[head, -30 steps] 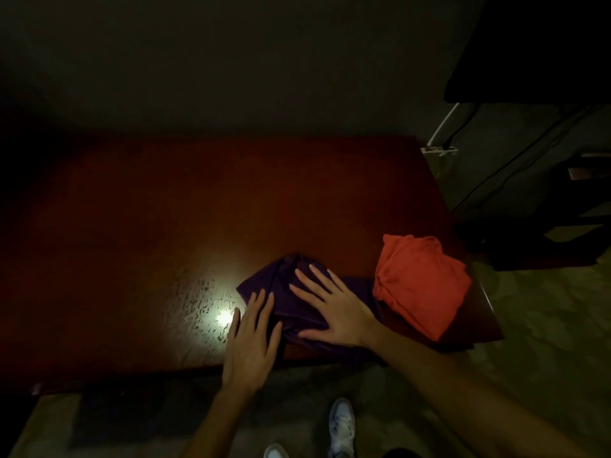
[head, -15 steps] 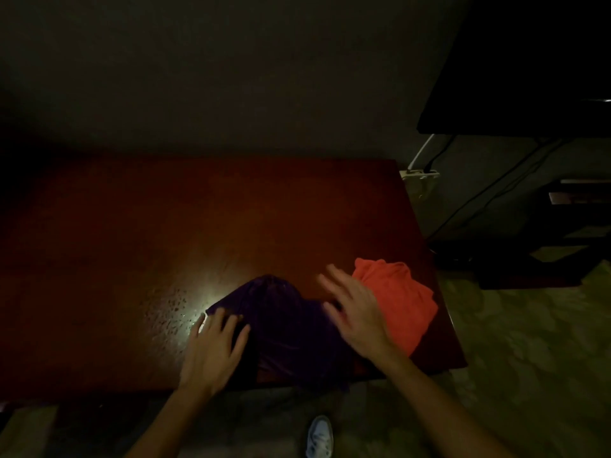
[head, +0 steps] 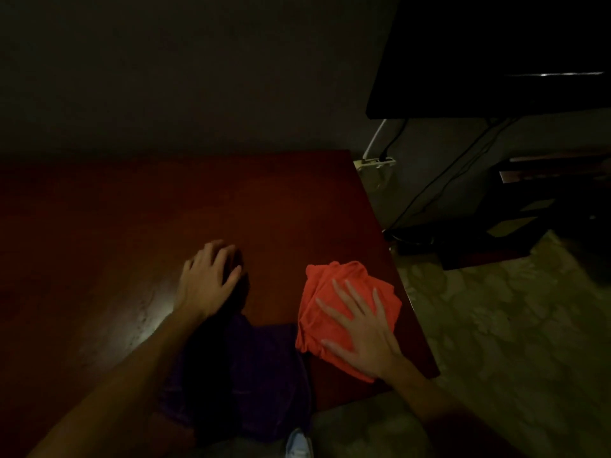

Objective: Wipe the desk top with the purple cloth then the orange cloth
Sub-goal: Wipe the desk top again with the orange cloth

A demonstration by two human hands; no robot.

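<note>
Right hand (head: 363,332) moved onto orange cloth (head: 334,302).

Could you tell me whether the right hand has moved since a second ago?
Yes. The right hand left the purple cloth and now rests flat on the orange cloth, nearer the desk's right edge.

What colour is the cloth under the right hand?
Orange cloth, under the right hand; head view.
</note>
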